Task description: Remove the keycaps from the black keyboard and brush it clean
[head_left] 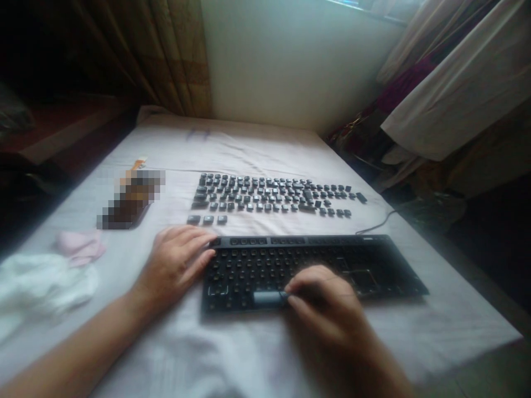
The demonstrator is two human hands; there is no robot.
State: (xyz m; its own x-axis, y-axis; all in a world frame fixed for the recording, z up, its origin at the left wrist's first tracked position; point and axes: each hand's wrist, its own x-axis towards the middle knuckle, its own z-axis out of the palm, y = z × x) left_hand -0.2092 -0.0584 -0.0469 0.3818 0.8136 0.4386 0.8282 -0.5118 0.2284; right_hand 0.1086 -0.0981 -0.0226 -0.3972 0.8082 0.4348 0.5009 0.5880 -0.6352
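A black keyboard frame (373, 265) with its keycaps removed lies on a white cloth-covered table (257, 149). My left hand (176, 262) rests flat against the keyboard's left end, fingers stretched out over its corner. My right hand (327, 298) is at the keyboard's front edge, fingers pinched together on a small dark thing beside a grey bar-shaped key (267, 298) in the bottom row. Many loose black keycaps (269, 193) are laid out in rows behind the keyboard, with three more keycaps (207, 219) set apart at the left.
A blurred brown object (130, 199) lies at the left of the table. A pink cloth (81, 247) and a white cloth (41, 287) sit near the left edge. The keyboard's cable (377, 224) runs off right. Curtains and hanging fabrics surround the table.
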